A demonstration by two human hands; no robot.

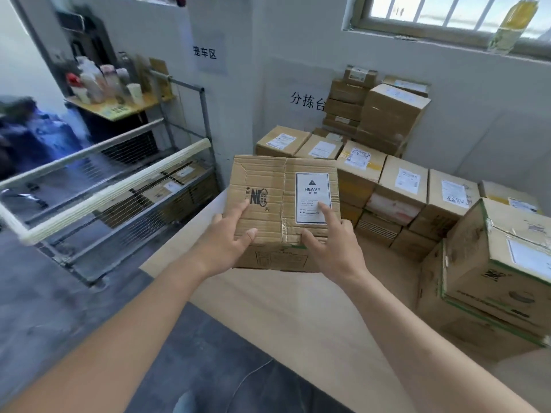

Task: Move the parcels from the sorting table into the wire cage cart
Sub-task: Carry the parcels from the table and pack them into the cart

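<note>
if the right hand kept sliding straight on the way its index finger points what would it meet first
The right hand already rests on the held box, its index finger on the HEAVY label. Beyond the box's far edge, probably the taped parcel behind it, though depth is unclear.

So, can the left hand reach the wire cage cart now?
Probably not yet: the left hand grips the HEAVY box together with the right hand, and the wire cage cart stands apart, across open floor.

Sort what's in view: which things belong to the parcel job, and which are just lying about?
Job:
HEAVY box, held by left hand and right hand
table
parcels
cart, boxes already inside

Lying about:
bottles on the shelf
wall signs
window
</note>
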